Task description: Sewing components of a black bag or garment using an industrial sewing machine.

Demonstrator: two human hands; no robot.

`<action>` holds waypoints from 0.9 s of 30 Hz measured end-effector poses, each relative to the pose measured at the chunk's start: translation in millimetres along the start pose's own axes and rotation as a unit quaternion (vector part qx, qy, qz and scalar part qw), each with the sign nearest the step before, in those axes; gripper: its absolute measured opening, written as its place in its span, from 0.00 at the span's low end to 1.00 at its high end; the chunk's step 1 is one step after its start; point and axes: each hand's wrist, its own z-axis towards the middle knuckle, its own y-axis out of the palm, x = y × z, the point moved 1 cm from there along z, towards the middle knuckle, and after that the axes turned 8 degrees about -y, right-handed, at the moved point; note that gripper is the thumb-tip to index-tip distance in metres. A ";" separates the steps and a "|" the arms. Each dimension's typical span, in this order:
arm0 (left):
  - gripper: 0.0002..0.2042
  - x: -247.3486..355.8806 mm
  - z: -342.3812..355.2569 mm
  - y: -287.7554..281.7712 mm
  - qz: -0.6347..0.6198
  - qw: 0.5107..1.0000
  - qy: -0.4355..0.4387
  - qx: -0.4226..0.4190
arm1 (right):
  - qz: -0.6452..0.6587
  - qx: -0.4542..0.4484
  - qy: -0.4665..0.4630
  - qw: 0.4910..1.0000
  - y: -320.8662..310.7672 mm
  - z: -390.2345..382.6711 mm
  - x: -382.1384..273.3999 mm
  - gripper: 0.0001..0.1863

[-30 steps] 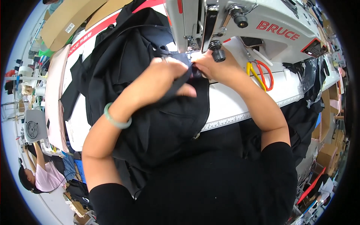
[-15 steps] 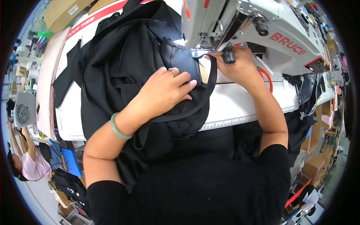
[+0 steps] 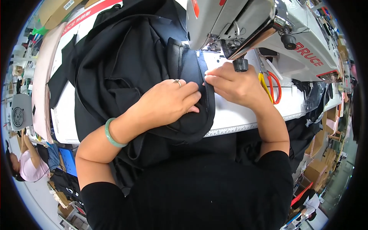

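A black garment [image 3: 115,65] lies bunched on the white sewing table, with a dark blue-grey panel [image 3: 189,67] by the machine's needle area. My left hand [image 3: 168,101], wearing a ring, presses on the garment with bent, closed fingers gathering the cloth. Just right of it, my right hand [image 3: 234,84] pinches the narrow edge of the cloth below the presser foot. Above both hands stands the white sewing machine [image 3: 205,23]; whether the fabric lies under its foot I cannot tell.
Orange-handled scissors [image 3: 275,90] and yellow-handled ones [image 3: 264,86] lie right of my right hand beside a white pen-like object [image 3: 274,69]. A ruler strip [image 3: 234,128] runs along the front edge. Cardboard [image 3: 57,11] is at back left. A co-worker [image 3: 28,165] works at far left.
Both my hands have come down from the needle area toward me. The loose loop of edge seen half a second ago now lies straighter, pinched in my right hand, and more blue-grey panel shows.
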 end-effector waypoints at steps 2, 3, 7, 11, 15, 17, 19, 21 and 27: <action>0.16 -1.0 0.6 -0.4 -0.015 1.000 -0.014 0.009 | 0.006 -0.027 -0.002 1.000 0.9 -3.0 -2.6 0.15; 0.19 -2.0 0.0 -1.1 -0.011 0.999 -0.017 -0.029 | 0.009 -0.053 -0.006 0.999 1.2 -3.7 -3.1 0.15; 0.28 -4.7 -1.4 -6.5 0.031 0.999 0.012 -0.018 | 0.026 -0.079 -0.035 0.996 0.1 1.1 -7.6 0.13; 0.34 -5.5 -1.2 0.0 0.017 0.998 -0.061 -0.012 | 0.044 -0.106 -0.001 0.993 -0.4 2.2 -12.8 0.10; 0.39 -4.6 -0.5 3.6 0.038 0.996 -0.075 -0.041 | 0.077 -0.077 0.054 0.993 -1.6 -3.5 -11.7 0.08; 0.34 -6.6 -1.1 1.3 0.048 0.996 -0.064 -0.036 | 0.078 -0.080 0.053 0.992 -1.0 -1.9 -11.1 0.08; 0.32 -10.1 -3.2 1.3 0.043 0.997 -0.053 -0.027 | 0.078 -0.083 0.054 0.992 0.3 -0.4 -10.5 0.08; 0.30 -13.6 -2.6 2.4 0.037 0.998 -0.041 -0.018 | 0.076 -0.082 0.037 0.993 1.3 -0.2 -9.7 0.08; 0.21 -37.5 10.9 6.2 -0.011 0.999 -0.041 -0.010 | 0.026 -0.110 0.074 0.991 9.3 -0.3 0.0 0.09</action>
